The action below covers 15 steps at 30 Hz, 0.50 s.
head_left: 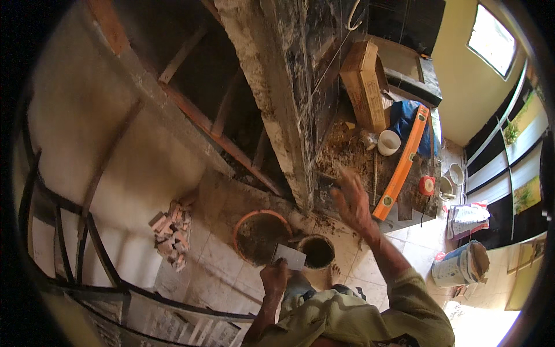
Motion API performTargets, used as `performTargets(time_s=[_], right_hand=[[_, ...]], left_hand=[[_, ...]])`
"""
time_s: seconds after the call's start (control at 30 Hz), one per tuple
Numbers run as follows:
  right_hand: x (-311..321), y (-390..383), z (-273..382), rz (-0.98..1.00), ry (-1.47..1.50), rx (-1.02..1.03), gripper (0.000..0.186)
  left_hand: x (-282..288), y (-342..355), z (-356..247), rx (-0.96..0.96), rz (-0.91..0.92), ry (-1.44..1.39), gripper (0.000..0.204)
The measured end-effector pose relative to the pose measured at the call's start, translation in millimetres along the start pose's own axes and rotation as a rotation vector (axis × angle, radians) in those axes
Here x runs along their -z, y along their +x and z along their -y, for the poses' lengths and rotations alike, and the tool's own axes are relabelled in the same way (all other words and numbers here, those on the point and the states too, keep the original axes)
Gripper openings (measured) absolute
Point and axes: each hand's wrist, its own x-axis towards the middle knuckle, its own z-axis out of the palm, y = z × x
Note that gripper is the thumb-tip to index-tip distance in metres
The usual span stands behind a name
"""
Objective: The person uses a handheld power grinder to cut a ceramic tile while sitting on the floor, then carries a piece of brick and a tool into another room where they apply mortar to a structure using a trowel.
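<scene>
My left hand (274, 276) is closed round a flat grey rectangular trowel (293, 257); its handle is hidden in my fist. Below the blade, on the floor, stand an orange-rimmed tub (245, 217) of grey mortar and a smaller dark bucket (333, 246). My right hand (354, 205) is lifted beside the end of the wall, near the counter's front. Its fingers are stretched apart, a little blurred, and I see nothing in them. Just right of it lies an orange spirit level (400, 163) across the counter.
Rubble, a cardboard box (364, 81), a white cup (389, 143) and a red tape measure (427, 185) sit on the counter. Broken bricks (172, 236) are heaped on the floor at left. A large bucket (459, 266) and a bag (467, 220) stand at right. Dark metal railing (104, 248) curves along the left.
</scene>
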Motion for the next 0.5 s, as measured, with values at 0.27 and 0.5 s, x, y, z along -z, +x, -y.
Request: performTargets(time_s=[0.27,0.5], right_hand=[[-11.7,146.1,66.6,-0.438,0.119,0.113,0.052],[-31.0,176.3,80.3,-0.597,0.124,0.178,0.052]], left_hand=[[52.6,43.8,7.4,-0.089,0.026,0.113,0.032],[91.5,83.3,19.6,-0.165,-0.191,0.043,0.038]])
